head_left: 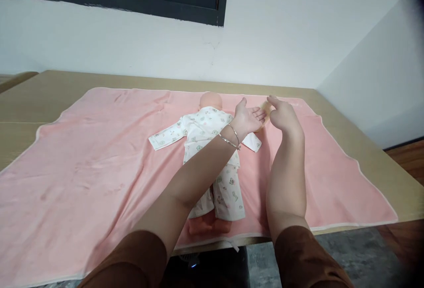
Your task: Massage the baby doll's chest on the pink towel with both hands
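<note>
On a pink blanket [99, 155] lies a baby doll [211, 101] in a white printed top [195, 126] and matching trousers [229, 193]. My left hand [249, 118] is above the doll's right-side sleeve [253, 142], palm turned up and fingers stretched out, with nothing seen on the palm. A bracelet [232, 141] circles that wrist. My right hand [284, 113] is bent toward it, fingers curled round a yellowish, see-through object [265, 110]. That object sits at my left fingertips; its kind is unclear, and whether they touch it I cannot tell.
The blanket covers most of a light wooden table [338, 107], and its front edge hangs near me. A white wall [281, 27] with a dark-framed window [212, 9] stands behind. Below the front edge is a dark object [212, 266] with a small light.
</note>
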The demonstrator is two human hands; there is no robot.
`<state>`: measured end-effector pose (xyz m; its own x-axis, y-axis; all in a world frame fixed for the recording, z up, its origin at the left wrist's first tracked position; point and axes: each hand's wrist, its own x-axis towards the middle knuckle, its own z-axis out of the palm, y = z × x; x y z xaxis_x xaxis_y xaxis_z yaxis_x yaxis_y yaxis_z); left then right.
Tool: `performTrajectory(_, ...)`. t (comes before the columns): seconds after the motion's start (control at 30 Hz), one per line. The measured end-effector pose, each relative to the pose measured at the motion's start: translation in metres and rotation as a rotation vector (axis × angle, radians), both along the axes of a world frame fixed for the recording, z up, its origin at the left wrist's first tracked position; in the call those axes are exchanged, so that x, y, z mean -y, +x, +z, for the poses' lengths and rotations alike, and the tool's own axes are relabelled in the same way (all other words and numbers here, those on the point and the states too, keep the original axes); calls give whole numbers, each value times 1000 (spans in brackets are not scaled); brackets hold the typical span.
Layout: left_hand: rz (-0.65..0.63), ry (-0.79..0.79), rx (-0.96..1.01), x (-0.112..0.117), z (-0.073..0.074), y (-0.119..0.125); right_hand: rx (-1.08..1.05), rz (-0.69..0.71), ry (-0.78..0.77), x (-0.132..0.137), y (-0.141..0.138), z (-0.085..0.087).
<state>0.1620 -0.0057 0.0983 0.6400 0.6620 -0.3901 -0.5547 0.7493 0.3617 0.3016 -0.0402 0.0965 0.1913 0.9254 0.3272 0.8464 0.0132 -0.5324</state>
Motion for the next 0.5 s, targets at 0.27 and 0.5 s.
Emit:
performTrajectory(0.27,0,54,-7,1,-11,-21,58,-54,-59,-4,-9,2)
performTrajectory(0.5,-54,169,-42,29,-11,-75,-38,-44,198,24,-39,26)
